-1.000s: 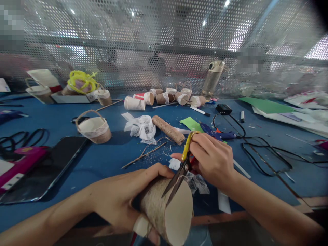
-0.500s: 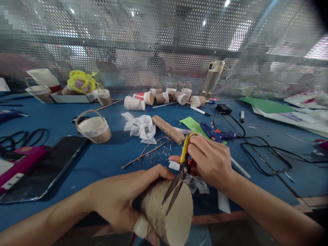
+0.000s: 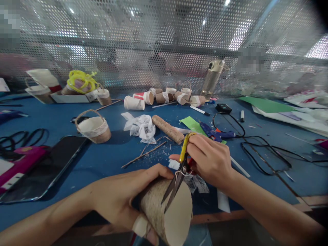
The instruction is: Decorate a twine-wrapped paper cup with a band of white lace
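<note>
Wrapped around a twine-covered paper cup (image 3: 155,206), my left hand (image 3: 120,198) holds it tilted at the table's front edge, its pale open end facing right. One finger of that hand has a whitish band on it. My right hand (image 3: 210,159) grips scissors (image 3: 183,164) by their yellow and red handles. The dark blades are slightly apart and point down across the cup's rim, with a thin loose strand between them near the pivot. Beyond my hands lie a roll of twine (image 3: 167,129) and crumpled white lace (image 3: 140,126).
A small handled basket (image 3: 94,128) stands left, near a dark phone (image 3: 46,167). To the right are a blue glue gun (image 3: 215,131) and a black cable (image 3: 266,171). Several cups (image 3: 134,103) and a bottle (image 3: 213,78) sit before the perforated metal screen (image 3: 164,41).
The scissor blades have come slightly closer together and shifted a little left and down. The loose strand now sits nearer the pivot. Both hands keep their holds.
</note>
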